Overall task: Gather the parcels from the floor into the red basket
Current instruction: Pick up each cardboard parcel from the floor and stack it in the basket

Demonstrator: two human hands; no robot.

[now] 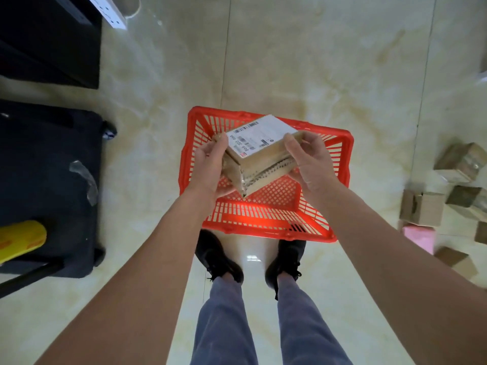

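Observation:
A red plastic basket (266, 222) stands on the floor just in front of my feet, and the part of its inside that shows holds nothing. Above it I hold a brown cardboard parcel (259, 159) with a white shipping label on top. My left hand (210, 164) grips the parcel's left end and my right hand (307, 159) grips its right end. More cardboard parcels (424, 208) lie on the floor at the right, with a pink one (420, 237) among them.
A black wheeled case (50, 180) with a yellow object (21, 239) on it stands at the left. Dark furniture (50, 35) and a white power strip (109, 11) are at the top left. The floor is glossy beige tile (290, 48).

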